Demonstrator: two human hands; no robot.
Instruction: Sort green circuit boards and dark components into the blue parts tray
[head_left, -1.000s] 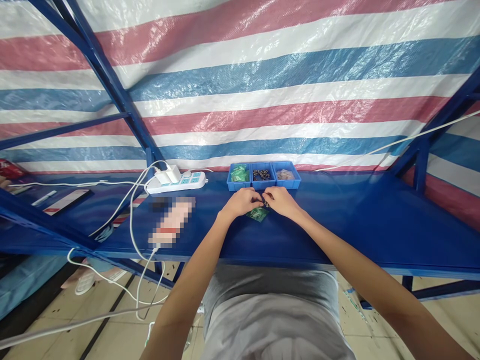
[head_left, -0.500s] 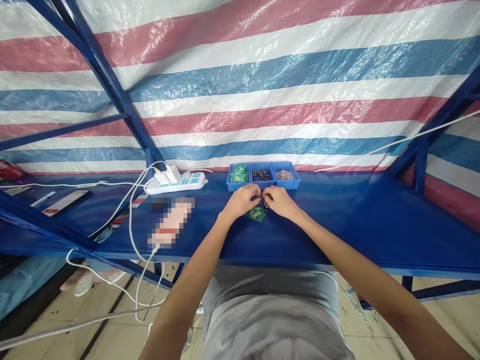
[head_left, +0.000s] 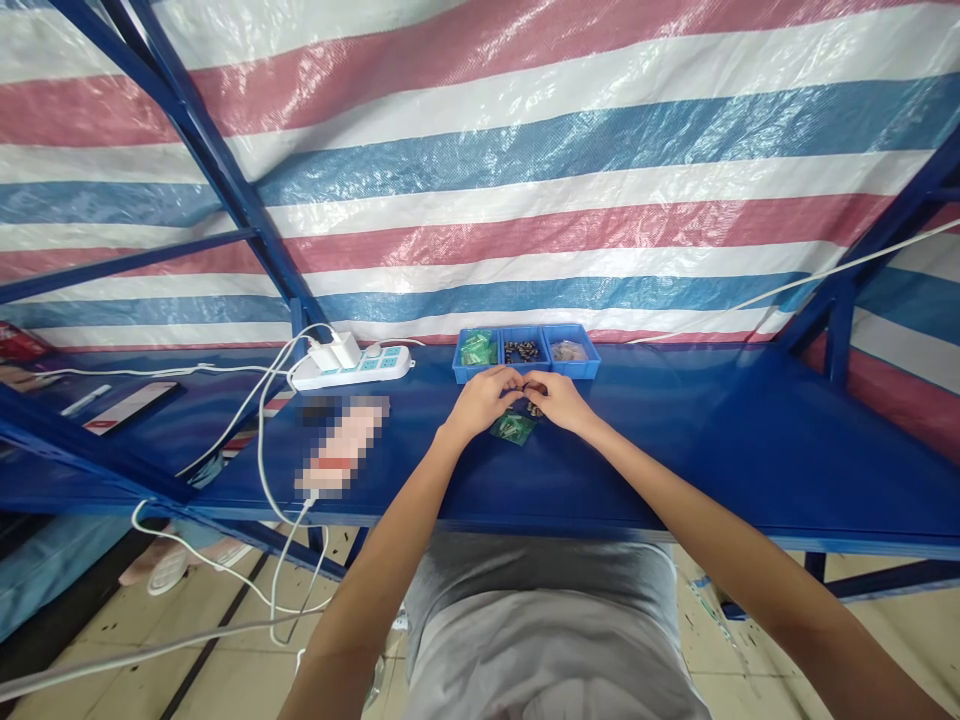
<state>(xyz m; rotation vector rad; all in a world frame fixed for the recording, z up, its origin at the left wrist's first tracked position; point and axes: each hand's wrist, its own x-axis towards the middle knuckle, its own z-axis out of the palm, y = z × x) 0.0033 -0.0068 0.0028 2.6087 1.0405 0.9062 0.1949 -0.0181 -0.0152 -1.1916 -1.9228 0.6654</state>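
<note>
My left hand (head_left: 484,402) and my right hand (head_left: 559,402) meet over the blue table, fingertips bent inward and almost touching. Both are closed in a pinch; whatever sits between the fingers is too small and too hidden to name. Just below them lies a small pile of green pieces (head_left: 514,428). Some small brass-and-dark parts (head_left: 534,409) show beside my right fingertips. Right behind my hands stands a blue three-compartment bin (head_left: 525,372). It holds green pieces (head_left: 478,348) at left, small dark-and-brass parts (head_left: 521,351) in the middle and pale, clear-looking pieces (head_left: 568,350) at right.
A white power strip (head_left: 352,368) with plugged-in chargers stands left of the bin. White cables (head_left: 262,440) run over the table edge. A pixelated flat object (head_left: 341,445) and a phone (head_left: 131,405) lie on the left. Blue frame posts (head_left: 225,170) rise before a striped sheet (head_left: 525,230).
My fingertips have shifted slightly, drawing a little closer together. The bin and the green pieces stay in place. Something skin-toned has come into view at the far left edge.
</note>
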